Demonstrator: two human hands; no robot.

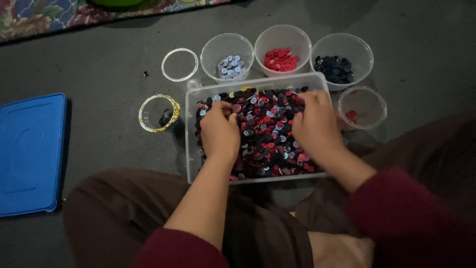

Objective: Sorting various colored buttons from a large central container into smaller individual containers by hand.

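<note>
A clear rectangular plastic box (pixel 191 149) on the grey floor holds a heap of mixed buttons (pixel 265 129) in red, black and pale blue. My left hand (pixel 219 131) rests knuckles-up on the left side of the heap, fingers curled into the buttons. My right hand (pixel 316 124) lies on the right side, fingers bent down among the buttons near the far edge. Whether either hand pinches a button is hidden. Behind the box stand three clear cups: one with pale blue buttons (pixel 230 67), one with red buttons (pixel 280 59), one with black buttons (pixel 335 68).
A small clear cup (pixel 369 99) with a red button sits right of the box. A yellow-rimmed jar (pixel 149 106) and a clear empty lid or ring (pixel 180 64) lie to the left. A blue lid (pixel 29 154) is far left. My knees frame the box. Patterned rug (pixel 39 15) at the back.
</note>
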